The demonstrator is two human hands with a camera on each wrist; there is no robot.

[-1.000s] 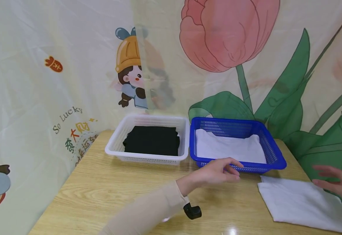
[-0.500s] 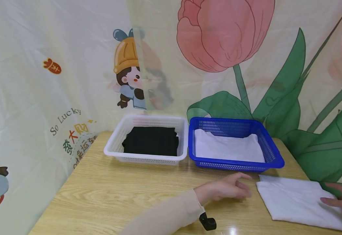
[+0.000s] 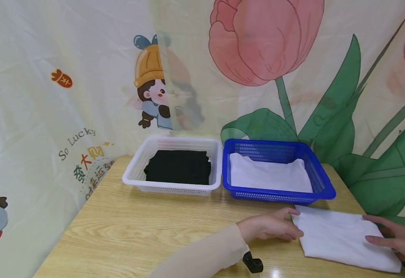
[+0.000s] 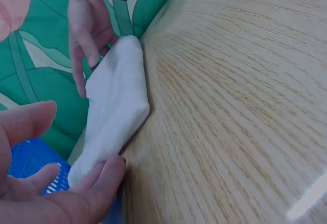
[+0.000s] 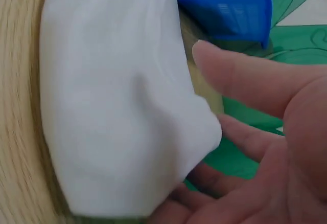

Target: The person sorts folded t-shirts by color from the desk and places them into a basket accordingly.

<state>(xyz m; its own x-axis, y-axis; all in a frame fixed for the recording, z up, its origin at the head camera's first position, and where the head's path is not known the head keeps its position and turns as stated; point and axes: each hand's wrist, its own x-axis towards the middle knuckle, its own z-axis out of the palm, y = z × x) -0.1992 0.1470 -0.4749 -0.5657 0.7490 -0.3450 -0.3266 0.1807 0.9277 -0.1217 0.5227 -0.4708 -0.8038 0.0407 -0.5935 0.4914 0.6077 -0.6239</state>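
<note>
A folded white cloth [image 3: 341, 239] lies on the wooden table [image 3: 146, 227] at the front right, just before the blue basket [image 3: 322, 181]. My left hand [image 3: 285, 226] touches the cloth's left edge with relaxed fingers. In the left wrist view its fingertips [image 4: 102, 175] meet the cloth [image 4: 117, 101] at the corner, thumb apart above. My right hand [image 3: 390, 237] rests straight fingers on the cloth's right edge. In the right wrist view this hand [image 5: 265, 132] is spread beside the cloth [image 5: 117, 106], its lower fingers partly under the edge.
The blue basket holds a folded white cloth [image 3: 268, 175]. A white basket [image 3: 134, 175] to its left holds a folded black cloth [image 3: 178, 166]. A printed curtain [image 3: 49, 77] hangs behind and to the left. The table's edge runs close to the right of the cloth.
My left hand moved right and down to the cloth's left edge. My right hand came down onto its right edge. The cloth has shifted a little to the left.
</note>
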